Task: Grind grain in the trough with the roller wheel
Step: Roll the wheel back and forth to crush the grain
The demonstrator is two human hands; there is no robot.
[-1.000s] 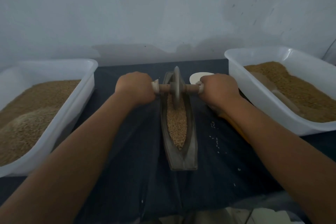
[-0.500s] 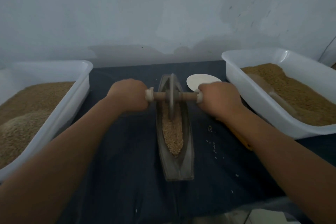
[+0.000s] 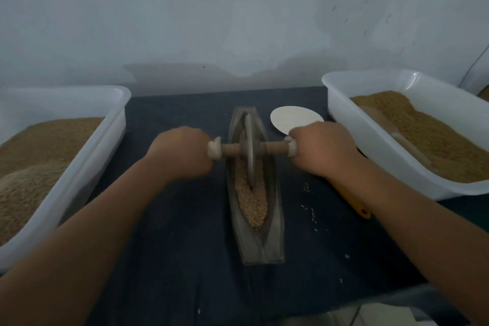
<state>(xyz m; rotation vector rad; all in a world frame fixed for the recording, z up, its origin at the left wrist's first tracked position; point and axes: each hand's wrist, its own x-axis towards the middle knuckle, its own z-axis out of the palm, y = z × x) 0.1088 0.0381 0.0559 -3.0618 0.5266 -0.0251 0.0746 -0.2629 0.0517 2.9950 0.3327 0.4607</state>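
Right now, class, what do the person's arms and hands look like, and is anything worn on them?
The left hand and right hand are bare: no gloves, no rings visible. The left forearm and right forearm are bare to the frame's edge, with no sleeve, watch or band in view. The picture is dim, so small marks cannot be told.

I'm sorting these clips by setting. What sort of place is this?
Probably a hand-milling workstation: a trough of grain under a roller wheel, flanked by a left tub and right tub heaped with more.
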